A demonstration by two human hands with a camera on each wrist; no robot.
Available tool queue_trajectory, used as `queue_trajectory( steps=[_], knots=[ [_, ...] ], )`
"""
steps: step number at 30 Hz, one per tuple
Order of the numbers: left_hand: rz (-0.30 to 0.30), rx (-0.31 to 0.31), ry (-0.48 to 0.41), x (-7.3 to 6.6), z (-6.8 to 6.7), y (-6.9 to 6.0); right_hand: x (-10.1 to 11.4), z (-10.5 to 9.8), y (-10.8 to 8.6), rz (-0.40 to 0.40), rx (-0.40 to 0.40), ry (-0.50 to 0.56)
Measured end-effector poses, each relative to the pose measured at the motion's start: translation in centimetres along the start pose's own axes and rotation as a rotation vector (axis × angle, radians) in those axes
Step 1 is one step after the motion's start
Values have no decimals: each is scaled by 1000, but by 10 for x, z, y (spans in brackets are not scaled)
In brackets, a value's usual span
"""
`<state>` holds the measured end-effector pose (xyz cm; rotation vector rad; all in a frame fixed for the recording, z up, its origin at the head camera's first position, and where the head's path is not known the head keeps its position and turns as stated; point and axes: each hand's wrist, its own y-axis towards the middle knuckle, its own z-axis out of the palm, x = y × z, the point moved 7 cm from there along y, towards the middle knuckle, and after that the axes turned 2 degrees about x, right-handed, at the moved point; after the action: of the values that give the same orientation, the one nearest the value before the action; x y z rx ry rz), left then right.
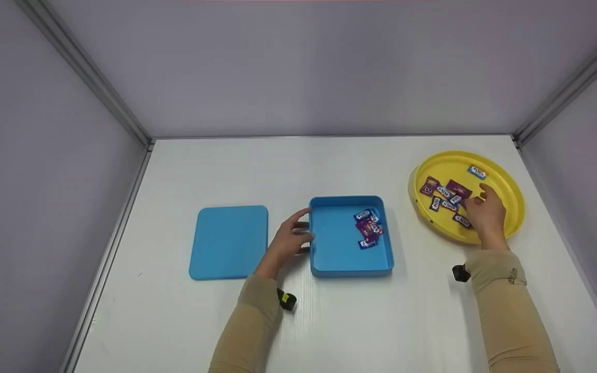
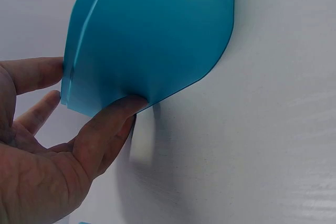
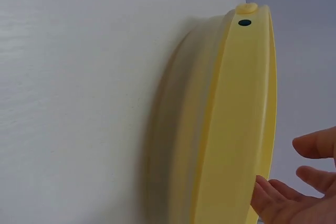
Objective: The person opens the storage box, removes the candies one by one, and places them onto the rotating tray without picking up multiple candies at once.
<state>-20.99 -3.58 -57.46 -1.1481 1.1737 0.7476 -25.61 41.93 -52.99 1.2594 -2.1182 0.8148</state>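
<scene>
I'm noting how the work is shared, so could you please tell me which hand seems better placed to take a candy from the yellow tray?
Probably the right hand: it is over the yellow tray, beside the wrapped candies, while the left hand touches the blue box.

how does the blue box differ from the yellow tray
The blue box is squarish with rounded corners; the yellow tray is round. Packets in the box bunch along its right-hand side, while those in the tray are spread more loosely. The left hand touches the box; the right hand is over the tray. Both are open-topped and hold small wrapped packets.
</scene>
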Motion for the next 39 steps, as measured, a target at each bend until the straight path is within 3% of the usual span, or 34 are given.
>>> queue_trajectory(
  steps=[3, 13, 19, 25, 32, 39],
  knots=[
    [-7, 8, -5, -11, 2, -7, 8, 5, -6, -31, 42, -26],
    [-6, 17, -30, 16, -2, 11, 49, 27, -31, -170, 227, -177],
    [8, 13, -10, 15, -3, 11, 75, 44, -51, -308, 301, -292],
    [14, 7, 9, 14, -3, 10, 97, 64, -71, -358, 392, -308],
    [13, 4, 6, 15, -2, 12, 123, 84, -89, -483, 432, -354],
    [11, 13, -7, 16, 0, 13, 136, 105, -102, -503, 481, -398]
  ],
)
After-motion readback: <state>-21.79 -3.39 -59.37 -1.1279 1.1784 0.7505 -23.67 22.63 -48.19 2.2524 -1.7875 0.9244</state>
